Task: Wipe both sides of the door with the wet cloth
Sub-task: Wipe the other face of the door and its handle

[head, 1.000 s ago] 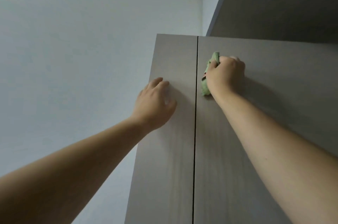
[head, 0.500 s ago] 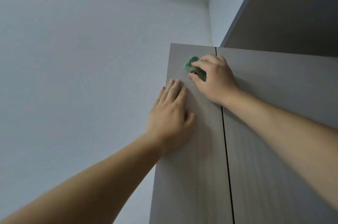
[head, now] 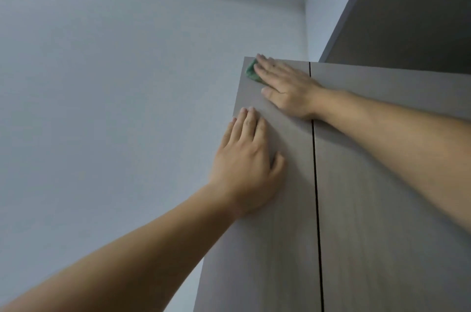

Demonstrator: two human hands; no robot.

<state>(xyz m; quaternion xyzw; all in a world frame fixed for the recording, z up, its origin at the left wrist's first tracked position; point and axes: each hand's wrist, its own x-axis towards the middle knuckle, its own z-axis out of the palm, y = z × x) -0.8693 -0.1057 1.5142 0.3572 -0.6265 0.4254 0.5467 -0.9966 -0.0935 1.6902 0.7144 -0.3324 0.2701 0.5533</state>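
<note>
Our flat right hand presses the cloth on the door, at its top left corner; our left hand lies flat below. Overshooting the edge could drop the cloth.

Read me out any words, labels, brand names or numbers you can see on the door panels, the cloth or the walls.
None: no readable text, label, brand, number or sign shows in this view.
Left door panel: plain wood grain only.
Right door panel: plain wood grain only.
Green cloth: mostly hidden under the right hand; the visible part bears no print.
Wall: bare.
</note>
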